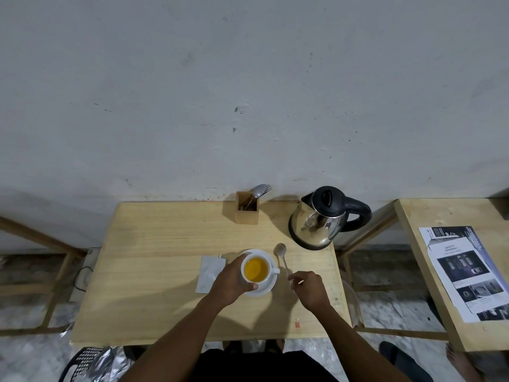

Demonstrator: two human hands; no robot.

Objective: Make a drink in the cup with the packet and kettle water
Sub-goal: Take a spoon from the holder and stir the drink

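A white cup (256, 269) full of yellow-orange drink stands on a white saucer (268, 286) near the middle of the wooden table (154, 260). My left hand (232, 279) wraps around the cup's left side. My right hand (308, 289) pinches the handle end of a metal spoon (282, 253), whose bowl rests on the table right of the cup. A white packet (210, 272) lies flat left of the saucer. The steel kettle (322, 217) with a black lid and handle stands at the back right.
A wooden holder (247, 208) with cutlery stands at the table's back edge by the wall. A small orange scrap (297, 324) lies near the front edge. Printed sheets (468, 271) rest on a second table to the right. A black chair (82, 363) sits at lower left.
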